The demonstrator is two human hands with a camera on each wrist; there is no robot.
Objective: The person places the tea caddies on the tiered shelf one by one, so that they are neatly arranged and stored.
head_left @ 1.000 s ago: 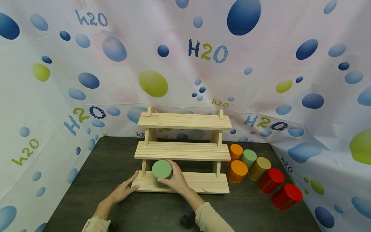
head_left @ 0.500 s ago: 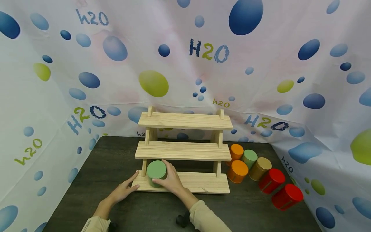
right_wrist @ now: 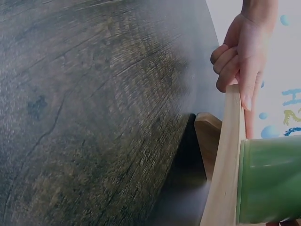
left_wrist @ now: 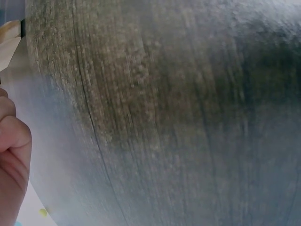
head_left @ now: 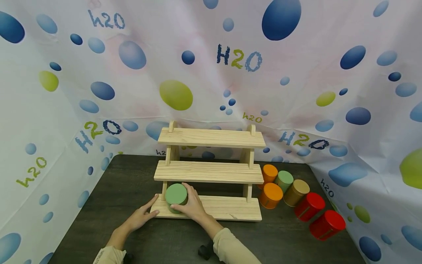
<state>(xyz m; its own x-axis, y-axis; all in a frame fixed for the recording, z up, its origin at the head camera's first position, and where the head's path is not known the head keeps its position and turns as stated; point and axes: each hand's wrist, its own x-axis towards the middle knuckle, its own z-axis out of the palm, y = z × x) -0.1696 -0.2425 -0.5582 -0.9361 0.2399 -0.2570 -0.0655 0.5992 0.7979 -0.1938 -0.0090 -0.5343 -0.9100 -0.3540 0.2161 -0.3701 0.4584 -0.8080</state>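
Right hand has its fingers wrapped round a green can, thumb on the near side and index round towards the back. The can's upright at the left end of the bottom board of a wooden rack, and the right wrist view shows its base sitting right on the wood. Left hand is gripping that same board by its left end, just beside the can, with some fingers curled in at the edge. The left wrist view only catches a bit of that hand, it's mostly dark counter. The rack's got three boards going up like stairs. Off to its right there's a bunch of upright cans: two orange cans, a second green can, a gold can and two red cans nearest the front. Behind it all hangs a white sheet with blue and lime spots and H2O lettering
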